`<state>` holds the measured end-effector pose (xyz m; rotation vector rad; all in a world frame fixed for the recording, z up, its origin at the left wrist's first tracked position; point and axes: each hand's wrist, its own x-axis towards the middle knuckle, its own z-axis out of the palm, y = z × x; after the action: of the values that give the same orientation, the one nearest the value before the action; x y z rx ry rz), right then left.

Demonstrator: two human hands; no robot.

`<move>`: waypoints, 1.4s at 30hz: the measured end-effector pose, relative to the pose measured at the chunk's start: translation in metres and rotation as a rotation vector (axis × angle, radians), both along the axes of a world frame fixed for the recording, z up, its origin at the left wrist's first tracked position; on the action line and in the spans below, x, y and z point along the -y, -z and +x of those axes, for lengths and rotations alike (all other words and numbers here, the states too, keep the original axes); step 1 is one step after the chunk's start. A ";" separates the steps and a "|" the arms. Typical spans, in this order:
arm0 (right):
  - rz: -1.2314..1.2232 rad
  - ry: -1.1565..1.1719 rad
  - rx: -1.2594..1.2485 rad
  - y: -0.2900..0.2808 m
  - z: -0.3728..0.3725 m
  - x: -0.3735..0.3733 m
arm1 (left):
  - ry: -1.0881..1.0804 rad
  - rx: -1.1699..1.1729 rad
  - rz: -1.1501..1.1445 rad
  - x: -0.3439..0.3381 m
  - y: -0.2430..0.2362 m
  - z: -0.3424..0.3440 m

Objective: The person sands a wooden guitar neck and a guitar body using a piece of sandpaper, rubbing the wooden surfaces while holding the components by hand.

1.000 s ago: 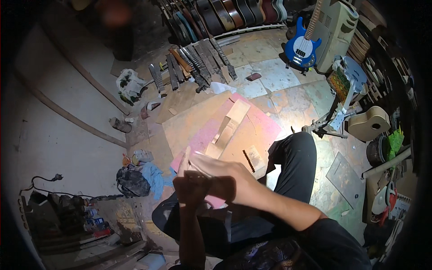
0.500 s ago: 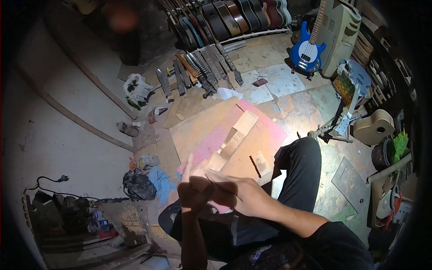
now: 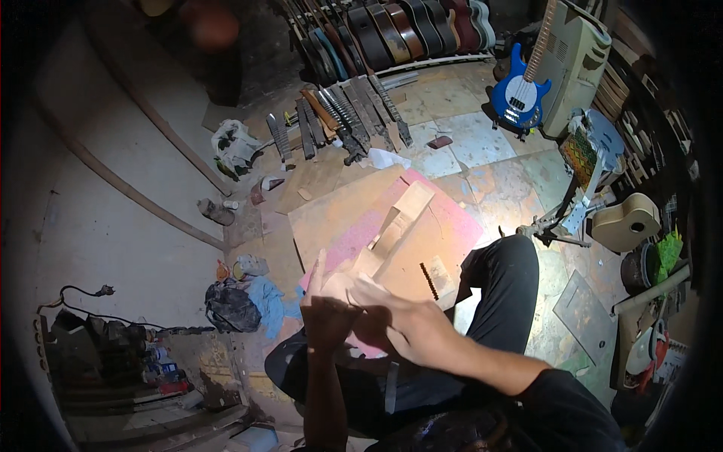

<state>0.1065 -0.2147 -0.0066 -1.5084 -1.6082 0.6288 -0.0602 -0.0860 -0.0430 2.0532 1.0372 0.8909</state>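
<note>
My left hand [image 3: 329,320] is closed around the near end of a pale wooden piece [image 3: 339,284], one finger stretched up along its side. Against the same piece my right hand [image 3: 407,320] presses with curled fingers; anything small inside them is hidden. Shadow covers much of both palms. Just beyond my hands a long, shaped pale wood block [image 3: 410,205] lies slanting on a pink-topped board [image 3: 461,218]. Whether it joins the piece in my hands, I cannot tell. To its right is a small light wood plate [image 3: 444,275] beside a dark, toothed-looking strip [image 3: 428,280].
Several guitar necks [image 3: 354,113] lie on the floor ahead, before a rack of guitars [image 3: 407,34]. A blue bass guitar [image 3: 518,90] stands far right, an unfinished guitar body [image 3: 625,222] at right. Plastic bags [image 3: 233,305] lie left; my bent knee [image 3: 508,264] borders the board.
My right hand's fingertips have shifted slightly away from me along the pale piece. My left hand keeps its hold. The whole view has tilted a little; the block on the board looks unmoved.
</note>
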 end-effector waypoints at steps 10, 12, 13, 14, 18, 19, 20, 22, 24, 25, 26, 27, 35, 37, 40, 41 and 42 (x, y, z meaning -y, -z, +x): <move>0.106 0.066 0.200 -0.009 -0.001 0.001 | -0.007 -0.087 -0.203 0.007 -0.015 0.006; 0.015 0.031 0.233 -0.010 0.001 -0.009 | 0.082 -0.083 -0.071 0.009 0.000 0.003; 0.092 0.019 0.231 -0.013 0.002 -0.023 | 0.158 -0.010 0.002 0.002 0.009 0.001; 0.055 0.018 0.226 -0.014 0.001 -0.018 | 0.150 0.009 -0.024 0.003 0.015 -0.002; 0.078 0.048 0.225 -0.020 0.002 0.004 | 0.062 -0.009 -0.099 0.010 -0.009 0.012; 0.075 0.044 0.247 -0.021 0.002 0.003 | 0.042 -0.025 -0.095 0.010 -0.012 0.017; 0.071 0.041 0.269 -0.022 0.003 0.000 | 0.051 -0.028 -0.063 0.008 -0.004 0.020; 0.028 0.033 0.306 -0.017 0.004 -0.009 | 0.091 0.035 -0.143 0.010 -0.004 0.024; 0.017 0.040 0.297 -0.022 0.005 -0.007 | 0.127 0.121 -0.243 0.012 -0.011 0.023; 0.092 0.059 0.279 -0.020 0.004 -0.004 | 0.138 0.132 -0.237 0.012 -0.013 0.021; 0.167 0.078 0.262 -0.015 0.003 0.002 | 0.141 0.081 -0.124 0.011 -0.011 0.019; 0.229 0.098 0.248 -0.015 0.002 0.007 | 0.153 0.078 -0.084 0.014 -0.004 0.017; 0.011 -0.064 -0.022 -0.020 0.014 -0.003 | 0.104 -0.024 -0.156 0.013 -0.013 0.016; 0.088 -0.040 -0.171 -0.006 0.010 -0.002 | 0.122 -0.085 -0.072 0.013 -0.006 0.009; 0.049 -0.137 -0.327 0.003 0.013 -0.034 | 0.070 0.077 -0.199 0.013 -0.006 0.013; 0.021 -0.132 -0.341 0.003 0.012 -0.027 | 0.077 0.092 -0.234 0.011 -0.005 0.009; 0.006 -0.126 -0.372 0.007 0.008 -0.020 | 0.075 0.089 -0.227 0.008 -0.004 0.005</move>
<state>0.1146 -0.1952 -0.0140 -1.2064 -1.4190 0.9151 -0.0553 -0.0936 -0.0386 1.8348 0.9602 0.7813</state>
